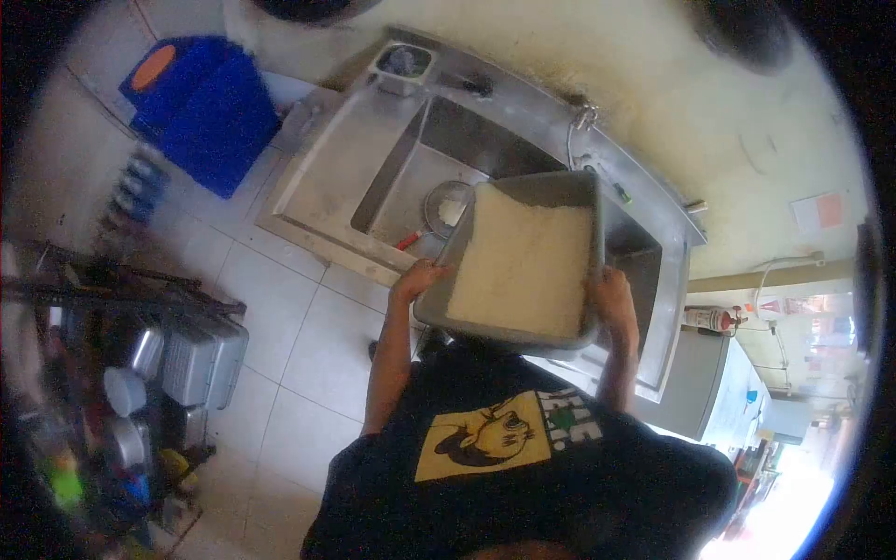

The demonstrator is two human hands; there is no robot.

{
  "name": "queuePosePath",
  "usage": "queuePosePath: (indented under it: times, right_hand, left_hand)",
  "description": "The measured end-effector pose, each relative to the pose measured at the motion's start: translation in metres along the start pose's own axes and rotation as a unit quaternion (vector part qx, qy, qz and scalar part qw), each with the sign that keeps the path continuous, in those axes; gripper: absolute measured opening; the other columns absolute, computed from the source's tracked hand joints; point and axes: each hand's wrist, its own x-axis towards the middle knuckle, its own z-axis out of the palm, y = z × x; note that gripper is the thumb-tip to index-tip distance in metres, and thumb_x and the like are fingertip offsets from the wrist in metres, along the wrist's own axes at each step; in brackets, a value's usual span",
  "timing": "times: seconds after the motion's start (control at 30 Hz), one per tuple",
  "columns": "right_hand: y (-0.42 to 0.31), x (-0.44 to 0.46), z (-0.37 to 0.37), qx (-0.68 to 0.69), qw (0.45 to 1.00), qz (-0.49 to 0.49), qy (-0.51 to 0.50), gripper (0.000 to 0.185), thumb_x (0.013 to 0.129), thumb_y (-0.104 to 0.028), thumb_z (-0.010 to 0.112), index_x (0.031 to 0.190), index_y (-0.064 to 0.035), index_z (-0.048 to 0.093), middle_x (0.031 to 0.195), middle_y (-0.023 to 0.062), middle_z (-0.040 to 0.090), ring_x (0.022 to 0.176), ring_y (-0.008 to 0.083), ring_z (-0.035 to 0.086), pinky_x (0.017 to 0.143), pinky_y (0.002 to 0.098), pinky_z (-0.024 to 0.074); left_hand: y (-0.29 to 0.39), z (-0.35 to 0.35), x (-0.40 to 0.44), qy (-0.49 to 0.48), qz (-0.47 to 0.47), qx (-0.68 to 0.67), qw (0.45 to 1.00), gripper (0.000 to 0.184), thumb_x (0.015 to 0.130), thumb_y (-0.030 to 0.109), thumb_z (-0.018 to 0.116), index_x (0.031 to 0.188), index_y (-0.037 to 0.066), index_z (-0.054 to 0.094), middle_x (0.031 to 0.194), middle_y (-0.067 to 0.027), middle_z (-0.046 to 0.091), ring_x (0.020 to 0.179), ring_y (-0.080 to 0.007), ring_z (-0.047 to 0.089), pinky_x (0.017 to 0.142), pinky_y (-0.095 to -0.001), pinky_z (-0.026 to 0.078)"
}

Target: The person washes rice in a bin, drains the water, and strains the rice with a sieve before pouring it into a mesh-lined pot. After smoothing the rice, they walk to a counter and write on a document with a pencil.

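A grey rectangular tub (pixel 457 313) hangs between my hands over the front edge of the sink. Pale, fine grains (pixel 527 266) that look like rice fill much of it, heaped unevenly. My left hand (pixel 425 278) is closed on the tub's left side, and my right hand (pixel 613 297) grips its right side; the fingertips of both are partly hidden. In the basin to the left of the tub lies a round strainer (pixel 434 213) with a red handle (pixel 409 241) and some whitish stuff inside.
The steel double sink (pixel 317 177) has a faucet (pixel 585 117) at the wall and a small metal container (pixel 401 67) at its corner. A blue bin (pixel 201 112) stands left. Racks hold grey tubs (pixel 201 359) and pots at lower left. A fire extinguisher (pixel 709 318) hangs right.
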Motion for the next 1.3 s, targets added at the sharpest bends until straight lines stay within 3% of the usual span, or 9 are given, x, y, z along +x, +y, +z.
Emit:
queuePosePath:
  times: [0.17, 0.37, 0.53, 0.67, 0.77, 0.87, 0.93, 1.03, 1.3]
  right_hand:
    - [-0.006, 0.000, 0.001, 0.003, 1.000, -0.003, 0.011, 0.036, 0.076, -0.022, 0.063, 0.096, 0.0071, 0.064, 0.091, 0.0280, 0.065, 0.086, 0.0375, 0.066, 0.076, 0.0446, 0.0486]
    - [0.009, 0.008, 0.004, 0.021, 1.000, -0.018, -0.005, 0.035, 0.075, -0.022, 0.063, 0.093, 0.0072, 0.064, 0.086, 0.0267, 0.066, 0.082, 0.0357, 0.066, 0.075, 0.0438, 0.0488]
    - [0.005, 0.009, 0.004, 0.019, 1.000, -0.020, 0.002, 0.034, 0.075, -0.023, 0.062, 0.090, 0.0074, 0.063, 0.079, 0.0246, 0.064, 0.075, 0.0309, 0.064, 0.070, 0.0422, 0.0482]
    - [0.012, 0.015, 0.009, -0.007, 1.000, -0.001, 0.020, 0.034, 0.075, -0.024, 0.062, 0.086, 0.0082, 0.062, 0.075, 0.0238, 0.062, 0.070, 0.0279, 0.061, 0.067, 0.0422, 0.0469]
    - [0.008, 0.016, 0.007, 0.018, 1.000, 0.023, 0.002, 0.034, 0.075, -0.024, 0.063, 0.084, 0.0087, 0.061, 0.075, 0.0247, 0.061, 0.069, 0.0284, 0.061, 0.066, 0.0429, 0.0465]
    - [0.012, 0.019, 0.007, 0.005, 1.000, 0.001, -0.002, 0.034, 0.076, -0.024, 0.062, 0.085, 0.0087, 0.061, 0.078, 0.0262, 0.062, 0.073, 0.0322, 0.063, 0.068, 0.0439, 0.0471]
    - [0.004, 0.017, 0.004, 0.001, 1.000, -0.002, 0.001, 0.035, 0.076, -0.024, 0.062, 0.087, 0.0087, 0.062, 0.081, 0.0271, 0.063, 0.076, 0.0343, 0.064, 0.070, 0.0445, 0.0474]
    - [-0.004, 0.014, 0.003, 0.002, 1.000, 0.005, 0.002, 0.036, 0.076, -0.024, 0.062, 0.090, 0.0086, 0.062, 0.085, 0.0285, 0.064, 0.081, 0.0379, 0.065, 0.072, 0.0453, 0.0478]
    - [-0.016, 0.012, -0.005, 0.021, 0.999, 0.029, -0.014, 0.037, 0.075, -0.024, 0.062, 0.094, 0.0083, 0.063, 0.087, 0.0272, 0.065, 0.082, 0.0352, 0.066, 0.074, 0.0445, 0.0486]
  left_hand:
    - [-0.009, 0.000, 0.006, 0.059, 0.041, 0.102, 0.992, 0.068, 0.082, 0.055, 0.063, 0.113, -0.005, 0.062, 0.103, -0.0181, 0.067, 0.096, -0.0277, 0.064, 0.084, -0.0403, 0.049]
    - [0.018, -0.003, -0.011, -0.025, -0.001, -0.034, 0.999, 0.070, 0.082, 0.055, 0.062, 0.115, -0.006, 0.060, 0.110, -0.0188, 0.065, 0.100, -0.0283, 0.063, 0.087, -0.0404, 0.048]
    - [0.026, -0.008, -0.006, 0.005, -0.027, 0.128, 0.991, 0.074, 0.081, 0.058, 0.062, 0.118, -0.007, 0.059, 0.116, -0.0230, 0.062, 0.107, -0.0297, 0.060, 0.091, -0.0404, 0.046]
    - [-0.003, -0.006, 0.014, 0.018, -0.029, 0.116, 0.993, 0.073, 0.082, 0.057, 0.060, 0.117, -0.007, 0.058, 0.123, -0.0246, 0.057, 0.113, -0.0299, 0.057, 0.094, -0.0401, 0.044]
    - [0.007, -0.009, 0.011, -0.019, 0.042, 0.186, 0.981, 0.072, 0.083, 0.056, 0.059, 0.116, -0.008, 0.058, 0.127, -0.0257, 0.054, 0.116, -0.0294, 0.054, 0.096, -0.0398, 0.043]
    - [0.038, -0.010, -0.012, -0.040, -0.001, 0.217, 0.975, 0.070, 0.084, 0.055, 0.060, 0.115, -0.008, 0.059, 0.123, -0.0258, 0.056, 0.110, -0.0301, 0.057, 0.091, -0.0402, 0.046]
    - [0.024, -0.008, -0.006, -0.033, 0.043, 0.050, 0.997, 0.070, 0.083, 0.054, 0.061, 0.115, -0.008, 0.059, 0.115, -0.0246, 0.061, 0.100, -0.0299, 0.062, 0.085, -0.0398, 0.049]
    - [0.030, -0.007, -0.008, 0.010, 0.011, 0.093, 0.996, 0.067, 0.083, 0.052, 0.063, 0.114, -0.007, 0.060, 0.105, -0.0211, 0.065, 0.090, -0.0285, 0.065, 0.079, -0.0392, 0.051]
    - [0.063, -0.007, -0.031, 0.012, -0.025, 0.050, 0.998, 0.060, 0.085, 0.045, 0.065, 0.118, -0.005, 0.059, 0.104, -0.0166, 0.066, 0.089, -0.0251, 0.065, 0.079, -0.0381, 0.051]
